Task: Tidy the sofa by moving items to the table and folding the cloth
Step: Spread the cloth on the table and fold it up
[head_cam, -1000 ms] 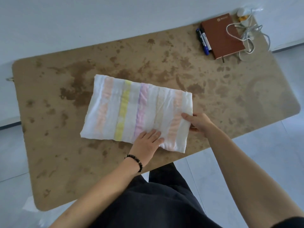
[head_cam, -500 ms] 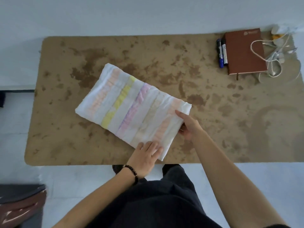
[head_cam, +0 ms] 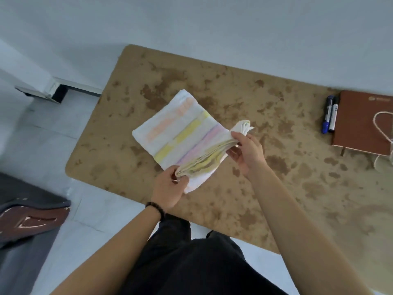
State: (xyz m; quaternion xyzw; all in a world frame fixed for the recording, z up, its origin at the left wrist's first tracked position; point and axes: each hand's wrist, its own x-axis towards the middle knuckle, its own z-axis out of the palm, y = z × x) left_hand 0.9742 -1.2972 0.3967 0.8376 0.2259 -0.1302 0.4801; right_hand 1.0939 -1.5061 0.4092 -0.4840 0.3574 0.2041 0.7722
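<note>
My left hand (head_cam: 168,188) has thumb and fingers curled round the near corner of the folded cloth (head_cam: 176,133), pinching its stacked layers. My right hand (head_cam: 246,152) pinches the far corner of that same edge, thumb on top, the other fingers curled beneath. Between the two hands the edge is raised off the surface and sags a little, showing several thin cream and yellowish plies. The rest of the cloth lies flat on the table (head_cam: 276,188), towards its left end. It is a soft, creased white fabric with pale orange, yellow and pink stripes. A dark beaded bracelet (head_cam: 155,209) sits on my left wrist. The tabletop is a tan board with rounded corners, mottled with darker brown blotches. Well apart at its far right end lie two markers (head_cam: 328,116), side by side and just beside a brown notebook (head_cam: 361,122), with a white cable (head_cam: 382,128) looped over the cover. Nothing lies between my hands and the cloth. Below are dark trousers (head_cam: 191,262) and a pale tiled floor (head_cam: 53,145).
</note>
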